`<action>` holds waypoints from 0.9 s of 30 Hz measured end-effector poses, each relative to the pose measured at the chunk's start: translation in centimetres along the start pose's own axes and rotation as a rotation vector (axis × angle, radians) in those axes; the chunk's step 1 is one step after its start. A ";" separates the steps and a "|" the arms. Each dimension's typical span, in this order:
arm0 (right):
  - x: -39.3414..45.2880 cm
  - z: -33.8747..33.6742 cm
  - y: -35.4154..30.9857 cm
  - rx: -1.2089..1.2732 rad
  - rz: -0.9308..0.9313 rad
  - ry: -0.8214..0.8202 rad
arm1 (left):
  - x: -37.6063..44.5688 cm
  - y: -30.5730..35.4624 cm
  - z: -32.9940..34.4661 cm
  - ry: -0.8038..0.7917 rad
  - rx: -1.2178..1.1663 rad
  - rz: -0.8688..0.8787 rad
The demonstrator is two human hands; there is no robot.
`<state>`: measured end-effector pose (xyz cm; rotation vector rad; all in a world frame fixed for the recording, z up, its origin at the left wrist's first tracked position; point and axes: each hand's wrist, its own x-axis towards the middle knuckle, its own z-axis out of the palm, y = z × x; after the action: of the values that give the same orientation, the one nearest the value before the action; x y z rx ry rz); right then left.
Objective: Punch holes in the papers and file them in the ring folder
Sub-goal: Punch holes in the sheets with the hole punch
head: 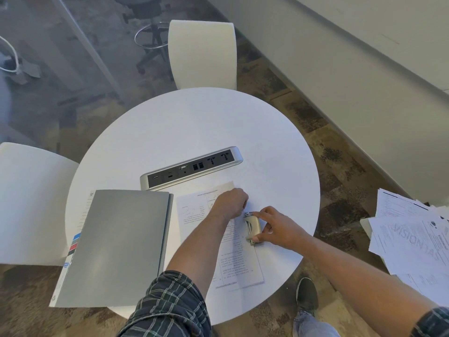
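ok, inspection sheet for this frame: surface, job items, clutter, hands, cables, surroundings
Surface: round white table with a socket strip set in its middle.
Job items: papers lie flat on the table; hole punch sits on their right edge; grey ring folder lies closed to their left.
Clutter: nothing seen on the table.
Hands: left hand rests on the papers, fingers curled; right hand grips the hole punch.
Cables: white cable on the floor, far left.
Surroundings: two white chairs, a loose paper pile at right, carpet, a stool.
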<state>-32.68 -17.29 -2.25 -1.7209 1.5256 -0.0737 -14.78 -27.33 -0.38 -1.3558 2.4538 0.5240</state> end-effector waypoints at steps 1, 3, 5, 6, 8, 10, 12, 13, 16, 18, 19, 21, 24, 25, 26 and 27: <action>0.0 0.0 0.0 0.001 0.001 0.000 | 0.1 0.0 -0.1 -0.008 0.019 0.001; 0.1 0.1 0.1 0.009 0.008 0.004 | 0.1 -0.1 -0.4 -0.025 0.042 -0.007; 0.2 0.2 0.1 0.020 0.014 0.004 | 0.3 -0.1 -0.7 -0.046 0.037 -0.018; 0.2 0.2 0.1 0.025 0.015 0.004 | 0.3 0.0 -0.8 -0.055 0.031 -0.021; 0.1 0.2 0.0 0.038 0.011 0.007 | 0.4 0.2 -0.8 -0.071 0.020 -0.027; 0.0 0.2 0.0 0.053 0.011 0.010 | 0.5 0.4 -0.8 -0.081 0.021 -0.037; -0.1 0.2 0.0 0.055 0.009 0.012 | 0.6 0.6 -0.8 -0.084 0.037 -0.037; 0.0 0.3 0.0 0.053 0.006 0.014 | 0.7 0.7 -0.9 -0.086 0.050 -0.032; 0.0 0.3 0.0 0.046 0.004 0.015 | 1.0 1.1 -1.1 -0.087 0.100 -0.005; 0.0 0.4 -0.1 0.041 0.005 0.013 | 1.1 1.4 -1.3 -0.093 0.140 0.014; 0.1 0.4 -0.1 0.039 0.005 0.014 | 1.2 1.6 -1.3 -0.095 0.158 0.021; 0.1 0.4 -0.1 0.044 0.004 0.015 | 1.3 2.0 -1.4 -0.090 0.179 0.026; -0.1 0.3 -0.2 0.060 0.007 0.015 | 1.3 2.5 -1.6 -0.081 0.159 0.018; -0.2 0.3 -0.3 0.071 0.013 0.018 | 1.3 2.6 -1.7 -0.083 0.149 0.014; -0.2 0.3 -0.4 0.080 0.021 0.023 | 1.2 2.7 -1.7 -0.085 0.140 0.011; -0.2 0.4 -0.6 0.083 0.031 0.028 | 1.1 2.6 -1.7 -0.083 0.127 0.008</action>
<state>-32.06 -16.99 -2.12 -1.6373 1.5475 -0.1438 -17.73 -27.63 1.15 -1.2490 2.3829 0.4100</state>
